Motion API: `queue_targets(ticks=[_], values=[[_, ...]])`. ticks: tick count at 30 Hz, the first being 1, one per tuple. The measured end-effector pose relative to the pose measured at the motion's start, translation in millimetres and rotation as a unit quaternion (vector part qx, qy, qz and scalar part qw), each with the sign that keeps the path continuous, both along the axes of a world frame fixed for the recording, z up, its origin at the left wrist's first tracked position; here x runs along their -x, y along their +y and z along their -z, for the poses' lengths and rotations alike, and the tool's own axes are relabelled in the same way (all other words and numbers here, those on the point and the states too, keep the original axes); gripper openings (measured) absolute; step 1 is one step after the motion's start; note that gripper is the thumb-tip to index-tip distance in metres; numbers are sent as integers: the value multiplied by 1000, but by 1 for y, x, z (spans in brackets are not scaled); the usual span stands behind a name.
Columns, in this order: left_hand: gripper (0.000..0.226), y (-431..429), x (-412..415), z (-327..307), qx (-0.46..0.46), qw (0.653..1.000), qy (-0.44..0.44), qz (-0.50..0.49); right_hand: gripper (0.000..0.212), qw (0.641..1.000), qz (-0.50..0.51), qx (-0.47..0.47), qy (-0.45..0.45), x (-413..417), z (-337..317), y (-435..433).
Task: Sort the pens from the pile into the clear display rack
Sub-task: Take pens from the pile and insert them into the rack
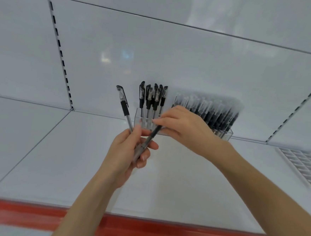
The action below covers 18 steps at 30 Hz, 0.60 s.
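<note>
Shelving of white metal fills the view: a flat white shelf (74, 158) runs away from the person to a glossy white back panel (155, 53), which is split by thin seams and by two slotted strips, the left upright (60, 52) and the right upright (299, 107). One red strip (143, 229) lines the shelf's near edge. One clear rack (228, 135) stands at the back of the shelf, against the panel. At its left end about eight standing pens (149, 99) with black caps stick up, tightly bunched. Its right part holds a dense row of blurred pens (216, 111), too smeared to count. One white grid tray (304, 165) lies on the shelf at the far right, apart from the rack. Two bare hands meet in front of the rack's left end. The left hand (128, 152) has its grip curled round two pens: a capped pen (124, 106) pointing up and slightly left, cap uppermost, and a second pen (149, 137) slanting up to the right across the fingers. The right hand (183, 127) reaches in from the right, its grip pinching the upper end of that second pen between thumb and forefinger, just in front of the rack. Whether the left hand holds more than these two pens cannot be told.
</note>
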State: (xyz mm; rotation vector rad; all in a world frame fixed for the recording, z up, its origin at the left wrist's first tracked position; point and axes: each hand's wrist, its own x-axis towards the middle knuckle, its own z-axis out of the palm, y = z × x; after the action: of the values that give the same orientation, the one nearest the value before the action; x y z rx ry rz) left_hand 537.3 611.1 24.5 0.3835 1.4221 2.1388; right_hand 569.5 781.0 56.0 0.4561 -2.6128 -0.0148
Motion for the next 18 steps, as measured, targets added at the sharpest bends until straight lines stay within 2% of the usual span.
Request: queue_targets(ticks=[2,3,4,5,6,8,10,11,15,18], values=[[31,1,-2,0,-1,1000,-9,12,30,999,7,-29,13,-2,6,5],[31,1,-2,0,-5,1000,-15,12,30,1000,17,-11,11,-4,8,7],[31,1,-1,0,-11,1000,-21,5,27,999,34,38,11,-6,9,7],[30,0,1,1,-15,1000,-24,-6,22,990,59,127,15,-9,8,6],[29,-1,2,3,-11,1000,-18,-21,16,968,91,235,10,-13,7,5],[24,-1,3,8,16,999,13,-40,10,896,110,431,-17,-22,5,-4],[20,0,-1,13,37,998,41,-25,14,832,82,547,-40,-29,9,-17],[19,1,-4,14,41,998,51,-7,16,815,73,573,-54,-31,11,-23],[12,2,-7,17,70,993,96,22,16,804,79,579,-105,-33,15,-27],[14,0,-4,20,86,991,100,10,12,774,85,624,-67,-31,-2,-12]])
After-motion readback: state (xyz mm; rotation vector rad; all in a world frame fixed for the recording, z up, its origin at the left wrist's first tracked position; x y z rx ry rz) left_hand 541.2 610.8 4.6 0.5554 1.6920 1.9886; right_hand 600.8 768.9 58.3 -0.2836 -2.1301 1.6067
